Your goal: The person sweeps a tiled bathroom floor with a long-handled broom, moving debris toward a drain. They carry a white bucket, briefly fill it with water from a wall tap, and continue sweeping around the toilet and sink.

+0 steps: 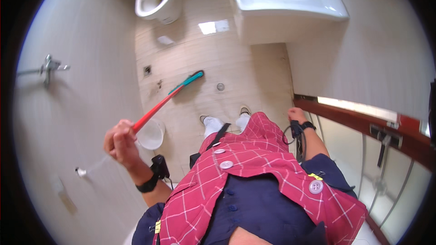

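Note:
My left hand (122,143) is wrapped round the upper end of a red handle. It belongs to a broom (156,108) with a narrow teal head and dark bristles (193,78). The head rests on the beige tiled floor (245,77), ahead and left of my feet. Low at my right side, my right hand (297,115) is curled closed beside the dark wooden door edge. Nothing sticks out of its fingers, and whether it touches the door cannot be made out.
A translucent bucket (151,135) stands below my left hand. A toilet (156,0) is at the far left, a white washbasin (290,0) at the far right. Two floor drains (220,86) lie near the broom. A tap (50,69) juts from the left wall; the door (363,124) is at right.

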A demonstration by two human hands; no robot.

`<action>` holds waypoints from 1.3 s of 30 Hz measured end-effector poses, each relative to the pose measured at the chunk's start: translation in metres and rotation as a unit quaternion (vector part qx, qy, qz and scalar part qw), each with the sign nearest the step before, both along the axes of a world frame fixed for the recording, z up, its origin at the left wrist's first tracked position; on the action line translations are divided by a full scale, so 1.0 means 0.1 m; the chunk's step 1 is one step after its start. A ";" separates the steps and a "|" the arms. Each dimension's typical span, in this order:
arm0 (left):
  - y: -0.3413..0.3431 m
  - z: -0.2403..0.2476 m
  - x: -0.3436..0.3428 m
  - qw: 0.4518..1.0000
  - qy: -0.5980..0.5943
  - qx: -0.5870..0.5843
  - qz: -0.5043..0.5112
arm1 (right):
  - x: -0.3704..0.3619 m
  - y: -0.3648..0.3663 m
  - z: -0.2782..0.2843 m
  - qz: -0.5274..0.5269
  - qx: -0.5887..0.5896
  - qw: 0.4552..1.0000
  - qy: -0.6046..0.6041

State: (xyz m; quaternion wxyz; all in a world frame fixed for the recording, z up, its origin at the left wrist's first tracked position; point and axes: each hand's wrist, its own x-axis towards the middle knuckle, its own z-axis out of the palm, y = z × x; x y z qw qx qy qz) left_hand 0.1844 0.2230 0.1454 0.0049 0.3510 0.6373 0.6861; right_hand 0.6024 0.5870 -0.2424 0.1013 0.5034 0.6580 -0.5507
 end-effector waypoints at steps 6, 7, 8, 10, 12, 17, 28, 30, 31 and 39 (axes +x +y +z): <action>-0.12 -0.11 0.26 0.990 -0.089 -0.019 0.106 | 0.18 0.40 -0.12 -0.072 -0.059 0.993 -0.075; -0.14 -0.12 0.32 0.989 -0.092 -0.023 0.110 | 0.15 0.42 -0.15 -0.086 -0.081 0.991 -0.067; -0.15 -0.11 0.37 0.988 -0.107 -0.018 0.113 | 0.09 0.45 -0.20 -0.064 -0.080 0.993 -0.061; -0.14 -0.10 0.49 0.987 -0.109 0.001 0.120 | -0.07 0.46 -0.26 0.002 -0.059 0.997 -0.055; -0.07 -0.10 0.63 0.984 -0.133 0.038 0.113 | -0.36 0.43 -0.25 0.073 -0.006 0.995 -0.061; 0.41 -0.02 0.89 0.998 -0.036 -0.040 0.018 | -1.65 -0.03 0.32 0.313 0.150 0.937 0.031; 1.19 0.54 1.00 0.928 0.068 0.104 -0.350 | -3.07 -0.84 1.55 0.299 0.269 0.817 0.413; 1.40 0.40 0.97 0.900 0.047 0.050 -0.431 | -2.90 -0.45 1.41 0.278 0.302 0.831 0.377; 1.53 0.31 0.99 0.883 0.022 0.029 -0.468 | -2.78 -0.30 1.32 0.271 0.324 0.835 0.354; 2.04 -0.44 0.87 0.876 0.036 -0.151 -0.456 | -2.14 0.49 0.48 0.074 0.426 0.882 0.188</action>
